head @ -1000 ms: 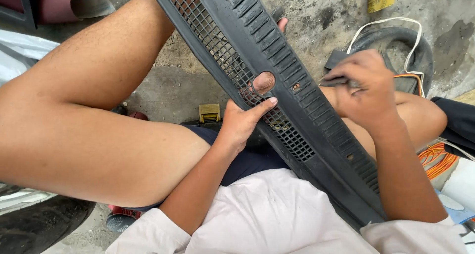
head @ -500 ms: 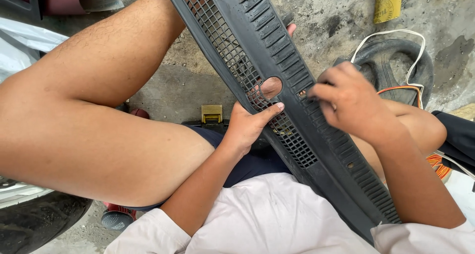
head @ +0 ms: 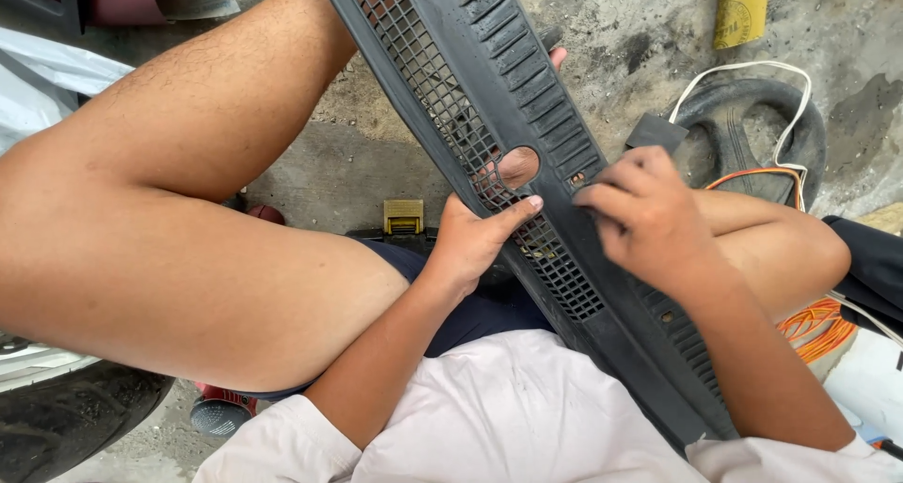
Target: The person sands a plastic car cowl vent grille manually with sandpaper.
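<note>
Your left hand (head: 475,243) grips the black plastic grille panel (head: 527,116) from below, thumb on its mesh, a fingertip showing through its round hole. The panel slants across your lap; your right hand (head: 649,215) presses curled fingers on its slats.

roadside repair yard | stained concrete floor (head: 376,177) | old tyre (head: 752,126) | orange cable (head: 814,318)

I count one long black plastic grille panel (head: 527,154) across my lap and two hands on it, my left hand (head: 475,243) and my right hand (head: 649,215). On the ground lie one black tyre (head: 752,116), one yellow block (head: 403,217) and one orange cable bundle (head: 814,318).
</note>
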